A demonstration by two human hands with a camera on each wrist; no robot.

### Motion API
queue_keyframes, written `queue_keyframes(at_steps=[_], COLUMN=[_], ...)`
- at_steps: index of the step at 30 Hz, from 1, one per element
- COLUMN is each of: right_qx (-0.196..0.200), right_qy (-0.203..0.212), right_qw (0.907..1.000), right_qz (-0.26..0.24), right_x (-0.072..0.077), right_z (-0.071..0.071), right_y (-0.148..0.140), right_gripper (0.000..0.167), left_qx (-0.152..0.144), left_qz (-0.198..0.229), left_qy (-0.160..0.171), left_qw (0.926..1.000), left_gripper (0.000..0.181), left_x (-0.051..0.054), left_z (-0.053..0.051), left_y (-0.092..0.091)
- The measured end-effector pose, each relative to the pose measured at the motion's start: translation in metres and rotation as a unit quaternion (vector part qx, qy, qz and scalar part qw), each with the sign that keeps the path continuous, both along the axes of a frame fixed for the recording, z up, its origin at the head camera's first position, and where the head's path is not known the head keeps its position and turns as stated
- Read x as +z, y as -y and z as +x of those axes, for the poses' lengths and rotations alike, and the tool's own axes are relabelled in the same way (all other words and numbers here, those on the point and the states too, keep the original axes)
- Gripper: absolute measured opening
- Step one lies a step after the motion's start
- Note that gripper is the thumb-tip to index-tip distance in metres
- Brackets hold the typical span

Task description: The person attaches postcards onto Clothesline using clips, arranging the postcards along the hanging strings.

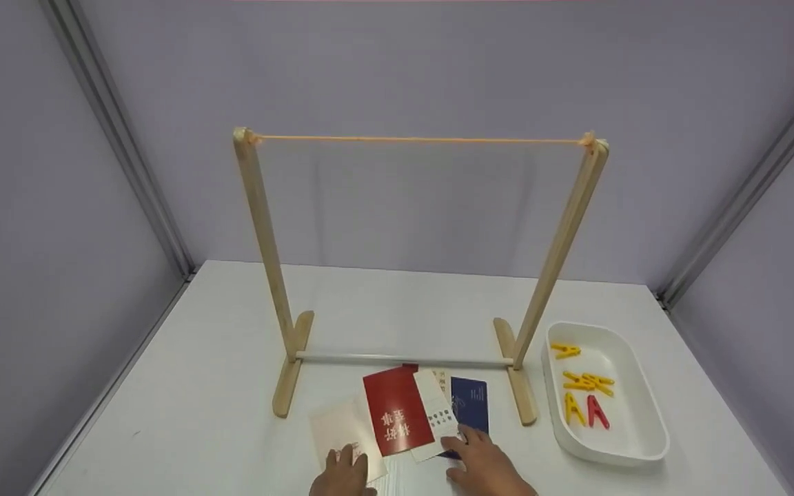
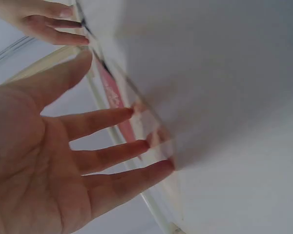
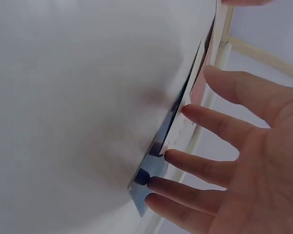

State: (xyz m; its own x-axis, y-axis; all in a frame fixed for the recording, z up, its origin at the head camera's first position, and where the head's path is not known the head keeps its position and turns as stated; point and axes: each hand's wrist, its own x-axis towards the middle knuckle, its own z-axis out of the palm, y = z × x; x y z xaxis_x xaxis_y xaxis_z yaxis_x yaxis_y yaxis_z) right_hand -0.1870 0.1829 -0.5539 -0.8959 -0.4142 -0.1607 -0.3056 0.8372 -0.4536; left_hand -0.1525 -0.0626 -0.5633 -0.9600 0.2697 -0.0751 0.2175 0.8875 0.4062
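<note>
Several cards lie overlapping on the white table: a pale pink card at left, a red card with white characters, a white card and a dark blue card at right. My left hand rests its spread fingertips on the pink card's lower part, also plain in the left wrist view, where the hand has its fingers extended. My right hand touches the lower ends of the white and blue cards; in the right wrist view the hand has spread fingers along their edges.
Behind the cards stands a wooden frame with an orange string tied between its posts and a white bar low down. At right, a white tray holds several yellow clothespins and a red one.
</note>
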Motion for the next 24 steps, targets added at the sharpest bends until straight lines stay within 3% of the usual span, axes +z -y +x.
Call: queue_keyframes(at_steps=[7,14,24], right_qx=[-0.014,-0.011,-0.024], right_qy=[0.001,-0.044,-0.047], right_qw=[0.9998,0.9988,0.9985], right_qz=[0.015,0.02,0.011], right_x=[-0.004,-0.007,-0.007], right_z=[-0.006,-0.013,-0.021], right_y=[0.004,0.007,0.01], right_gripper=[0.039,0.038,0.038], left_qx=[0.003,-0.003,-0.01], left_qz=[-0.03,-0.01,-0.03], left_qy=[-0.016,-0.043,-0.09], left_qw=[0.9994,0.999,0.9955], left_gripper=[0.031,0.029,0.025], left_x=[0.003,0.0,-0.004], left_z=[-0.018,-0.035,-0.052], left_y=[0.002,0.006,0.01])
